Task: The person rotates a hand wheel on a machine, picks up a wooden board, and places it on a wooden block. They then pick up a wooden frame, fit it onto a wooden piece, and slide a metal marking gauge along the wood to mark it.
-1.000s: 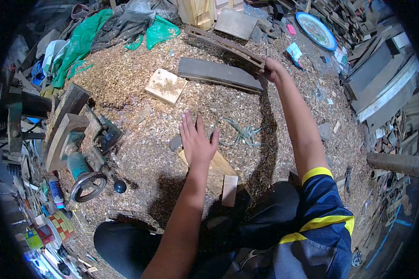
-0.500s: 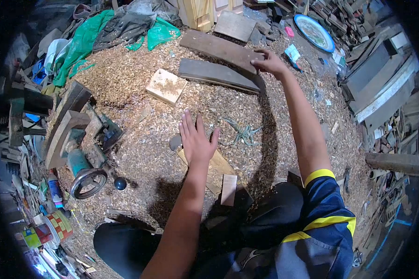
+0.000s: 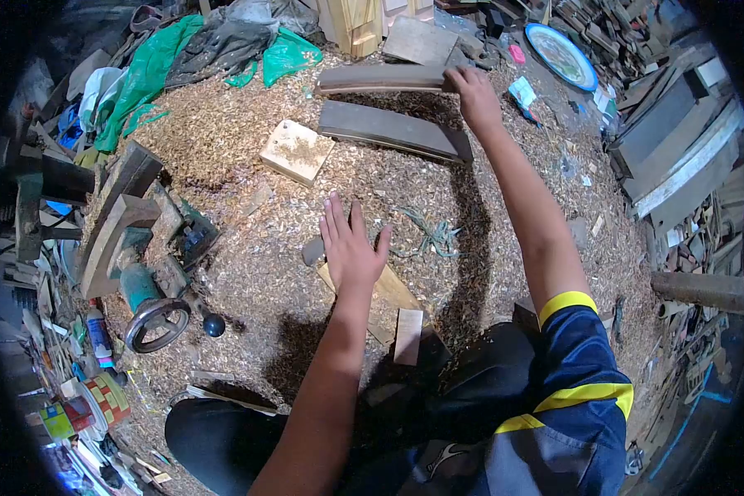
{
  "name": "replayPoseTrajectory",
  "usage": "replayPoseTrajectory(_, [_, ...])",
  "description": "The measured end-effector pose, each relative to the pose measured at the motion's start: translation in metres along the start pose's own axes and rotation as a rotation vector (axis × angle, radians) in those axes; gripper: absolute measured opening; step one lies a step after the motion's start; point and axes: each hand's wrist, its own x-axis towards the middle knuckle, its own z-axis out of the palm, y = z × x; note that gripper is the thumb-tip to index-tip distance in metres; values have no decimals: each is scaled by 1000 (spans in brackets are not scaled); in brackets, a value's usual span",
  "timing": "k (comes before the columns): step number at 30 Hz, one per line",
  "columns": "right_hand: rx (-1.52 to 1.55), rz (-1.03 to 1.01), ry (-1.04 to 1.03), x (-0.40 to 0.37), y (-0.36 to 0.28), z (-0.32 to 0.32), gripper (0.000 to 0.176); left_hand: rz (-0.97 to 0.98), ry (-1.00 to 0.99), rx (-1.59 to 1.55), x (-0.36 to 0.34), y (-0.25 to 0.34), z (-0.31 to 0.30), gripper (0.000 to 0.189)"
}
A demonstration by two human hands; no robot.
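My right hand [image 3: 476, 97] grips the right end of a dark, slightly curved wooden plank [image 3: 380, 78], which is tipped up so a long side faces me. Just nearer lies a second dark plank [image 3: 393, 132]. My left hand [image 3: 350, 252] is open with its fingers spread, palm down, over the shavings-covered ground. Partly under it shows a flat light-brown board [image 3: 397, 291], with a small pale wood piece [image 3: 407, 335] by my knee. A pale wooden block [image 3: 296, 154] sprinkled with sawdust sits beyond my left hand, and a tangle of greenish string [image 3: 431, 236] lies to its right.
A vise [image 3: 145, 273] with a handwheel and a black knob stands at left. Green plastic [image 3: 153, 70] and dark cloth lie at the back left. At the back right is a blue-rimmed oval tray [image 3: 560, 56]. Wood scraps [image 3: 686, 157] are piled along the right.
The plank in my right hand has turned from lying flat to tipped on its edge, its right end raised a little. My right hand has moved slightly farther away; the left stays put.
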Motion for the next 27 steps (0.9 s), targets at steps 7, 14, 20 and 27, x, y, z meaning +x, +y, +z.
replayPoseTrajectory(7, [257, 310, -590, -9, -5, 41, 54, 5, 19, -32, 1, 0, -2, 84])
replayPoseTrajectory(14, [281, 400, -567, 32, -21, 87, 72, 16, 39, -40, 0, 1, -3, 80])
replayPoseTrajectory(20, [343, 246, -738, 65, -18, 29, 60, 25, 40, -50, 0, 0, -4, 80])
replayPoseTrajectory(27, [697, 174, -477, 32, -36, 17, 47, 29, 41, -44, 1, 1, -4, 80])
